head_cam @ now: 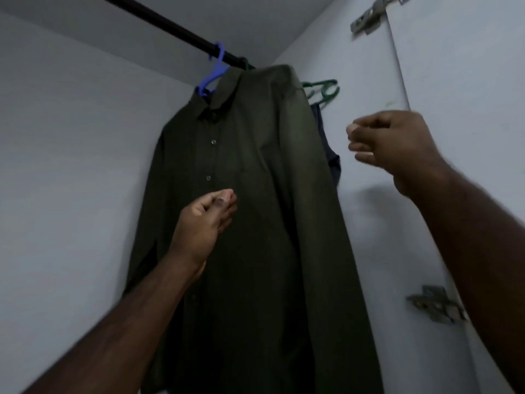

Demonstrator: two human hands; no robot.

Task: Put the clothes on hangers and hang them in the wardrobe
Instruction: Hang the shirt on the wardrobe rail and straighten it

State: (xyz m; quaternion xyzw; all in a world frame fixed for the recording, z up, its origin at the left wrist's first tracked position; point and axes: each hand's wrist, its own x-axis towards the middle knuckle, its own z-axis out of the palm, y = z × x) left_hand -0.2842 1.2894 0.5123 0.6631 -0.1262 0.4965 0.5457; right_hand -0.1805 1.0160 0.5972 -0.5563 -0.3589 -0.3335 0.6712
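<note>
A dark green button-up shirt (250, 194) hangs on a blue hanger (216, 72), which is hooked over the black wardrobe rod (170, 27). My left hand (204, 223) hovers in front of the shirt's button line with loosely curled fingers and holds nothing. My right hand (395, 143) is raised to the right of the shirt, apart from it, in front of the white side wall. Its fingers are loosely curled and blurred, and nothing is in them.
Behind the green shirt a green hanger (324, 89) carries a dark blue garment (331, 160) against the right wall. Metal door hinges (434, 305) sit on the right panel, another hinge (369, 18) near the top. White walls close in on the left and at the back.
</note>
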